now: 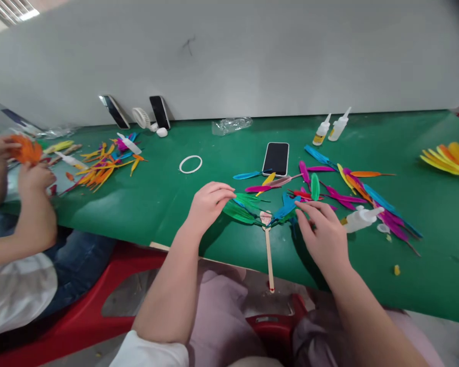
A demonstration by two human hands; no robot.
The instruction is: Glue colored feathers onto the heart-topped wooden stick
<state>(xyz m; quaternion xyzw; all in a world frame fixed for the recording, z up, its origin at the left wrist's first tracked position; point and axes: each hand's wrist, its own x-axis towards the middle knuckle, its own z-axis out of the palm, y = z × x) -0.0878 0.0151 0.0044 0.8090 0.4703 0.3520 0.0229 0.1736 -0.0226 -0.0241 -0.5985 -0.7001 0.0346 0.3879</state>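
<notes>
A wooden stick point(269, 255) with a small rounded head point(265, 218) lies over the table's front edge, its lower end jutting out. Green feathers point(240, 212) fan out to the left of the head, a narrow blue strip among them. My left hand point(209, 206) is closed in a pinch at their outer end. On the other side, my right hand point(323, 229) pinches the tip of a blue feather point(286, 208) that slants up from the head. A white glue bottle point(361, 219) lies just beyond my right hand, partly hidden by it.
Loose coloured feathers point(344, 196) lie to the right, a phone point(276, 158) behind them. Two glue bottles point(321, 131) stand near the grey partition point(229, 61). A white ring point(190, 164) lies left of centre. At far left, another person's hands point(34, 176) hold orange feathers point(26, 150).
</notes>
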